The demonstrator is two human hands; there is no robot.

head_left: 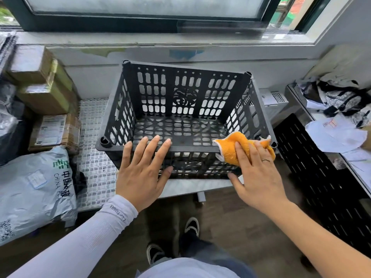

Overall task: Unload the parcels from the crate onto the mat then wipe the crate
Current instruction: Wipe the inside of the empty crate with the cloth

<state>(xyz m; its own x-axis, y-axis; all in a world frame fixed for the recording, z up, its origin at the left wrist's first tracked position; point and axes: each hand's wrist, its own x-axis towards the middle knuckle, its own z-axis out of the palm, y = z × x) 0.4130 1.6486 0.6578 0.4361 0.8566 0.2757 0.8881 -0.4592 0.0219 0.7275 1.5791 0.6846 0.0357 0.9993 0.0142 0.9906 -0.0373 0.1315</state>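
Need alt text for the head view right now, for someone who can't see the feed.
An empty black crate sits on a table by a window; the right hand presses an orange cloth against its near rim while the left hand lies flat on that rim. Parcels are piled on the mat to the left.

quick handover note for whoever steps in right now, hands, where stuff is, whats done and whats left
Left hand: open, fingers flat over the near rim of the black crate, steadying it.
Right hand: presses the orange cloth on the rim by the near right corner.
Crate: on the table, nothing inside.
Parcels: grey mail bag and cardboard boxes on the left, by the mat.
Done: unloading.
Left: wiping. How much is already wiped cannot be told; probably carry on round the rim, walls and floor.
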